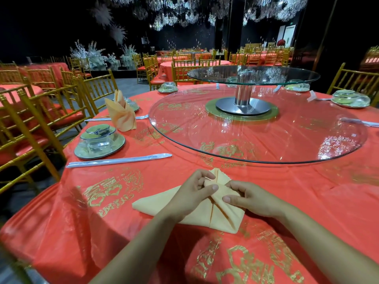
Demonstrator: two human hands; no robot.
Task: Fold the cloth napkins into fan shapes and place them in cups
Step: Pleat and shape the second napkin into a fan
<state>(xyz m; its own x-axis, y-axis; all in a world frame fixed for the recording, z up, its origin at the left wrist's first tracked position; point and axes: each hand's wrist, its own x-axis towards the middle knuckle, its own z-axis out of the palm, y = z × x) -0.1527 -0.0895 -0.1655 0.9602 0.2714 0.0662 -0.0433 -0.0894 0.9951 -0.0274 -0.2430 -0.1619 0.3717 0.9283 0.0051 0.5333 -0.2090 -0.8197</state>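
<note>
Fingers (pixel 200 175) of the left hand (pixel 192 194) are curled, with the thumb closing against them to pinch a raised fold at the middle of the peach cloth napkin (pixel 155 206). The right hand (pixel 252 198) pinches the adjoining fold between its thumb and bent fingers, and the two hands nearly touch. Both hands cover the napkin's centre, so the fold lines there cannot be checked. The napkin lies partly folded at the near edge of the round table under a red tablecloth printed in gold (pixel 287 201), its pointed tip aimed at, but short of, the rim of the large clear glass turntable (pixel 256 138). A smaller glass tier on a steel column (pixel 254 75) stands at the turntable's centre. Gold-framed chairs with red seats (pixel 96 87) ring the table on the left and far sides. A second peach napkin, folded upright (pixel 121 115), stands at the far left; whether a cup holds it cannot be told. Near it, a clear glass bowl on a silver-rimmed plate (pixel 99 141) sits just beyond a long wrapped pair of chopsticks (pixel 119 160), left of the hands and well apart from them.
</note>
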